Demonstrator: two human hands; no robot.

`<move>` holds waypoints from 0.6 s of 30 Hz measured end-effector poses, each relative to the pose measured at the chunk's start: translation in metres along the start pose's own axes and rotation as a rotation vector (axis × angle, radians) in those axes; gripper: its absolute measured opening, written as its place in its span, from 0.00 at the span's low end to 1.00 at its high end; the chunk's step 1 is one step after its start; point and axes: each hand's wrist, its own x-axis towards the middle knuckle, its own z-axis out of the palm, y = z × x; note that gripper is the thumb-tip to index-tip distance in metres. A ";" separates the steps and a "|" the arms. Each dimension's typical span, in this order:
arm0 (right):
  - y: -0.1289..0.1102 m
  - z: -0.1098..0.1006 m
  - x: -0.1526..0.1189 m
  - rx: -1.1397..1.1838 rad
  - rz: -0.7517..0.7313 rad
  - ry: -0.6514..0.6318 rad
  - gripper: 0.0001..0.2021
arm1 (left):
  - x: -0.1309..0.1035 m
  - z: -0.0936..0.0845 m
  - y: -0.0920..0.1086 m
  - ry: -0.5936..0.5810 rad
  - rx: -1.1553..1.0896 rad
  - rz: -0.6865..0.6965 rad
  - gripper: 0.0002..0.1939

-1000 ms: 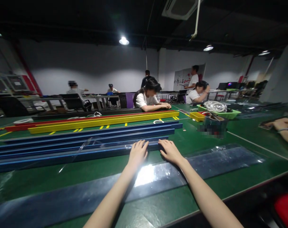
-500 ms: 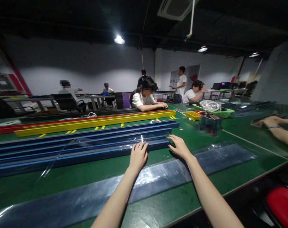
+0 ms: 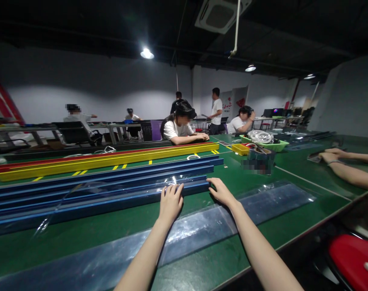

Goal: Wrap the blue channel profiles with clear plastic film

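Note:
Long blue channel-shaped strips (image 3: 111, 195) lie side by side on a green table. A sheet of clear plastic film (image 3: 95, 188) is draped over the nearest strips. My left hand (image 3: 171, 202) rests flat, fingers spread, on the film-covered front strip near its right end. At that end my right hand (image 3: 223, 192) has its fingertips at the strip's tip, thumb and fingers apart. Whether it grips anything I cannot make out. Under both my forearms lies a long flat strip of shiny clear film (image 3: 198, 230).
Yellow strips (image 3: 111, 161) and red strips (image 3: 65, 159) lie farther back. A yellow tray (image 3: 240, 149) and a green basket (image 3: 279, 145) of coiled cable stand to the right. A co-worker's hands (image 3: 331, 155) are at the right, and a red stool (image 3: 353, 258) is below.
The view has turned slightly right, so the scene sits farther left. My hands keep nearly the same places at the front blue strip. The standing person in the back has turned somewhat.

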 end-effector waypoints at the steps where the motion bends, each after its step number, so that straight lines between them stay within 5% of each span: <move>1: 0.000 0.000 0.000 0.001 0.003 0.004 0.19 | 0.000 0.001 0.000 0.007 0.009 -0.002 0.23; 18: 0.004 -0.007 0.003 0.135 0.129 0.003 0.17 | 0.001 0.004 0.001 0.040 0.026 -0.076 0.17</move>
